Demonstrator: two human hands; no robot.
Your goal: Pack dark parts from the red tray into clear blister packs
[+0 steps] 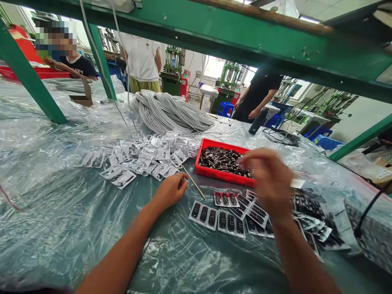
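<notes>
My left hand rests on the plastic-covered table with its fingers closed around a thin wooden stick. My right hand is blurred and hovers over the near right corner of a red tray filled with small dark parts; whether it holds anything I cannot tell. Below both hands lie strips of clear pouches with dark parts inside. Empty clear pouches are scattered left of the tray.
A big coil of grey cable lies behind the pouches. More filled pouches pile up at the right. Green frame posts stand on the table. Other people stand or sit beyond the table's far edge.
</notes>
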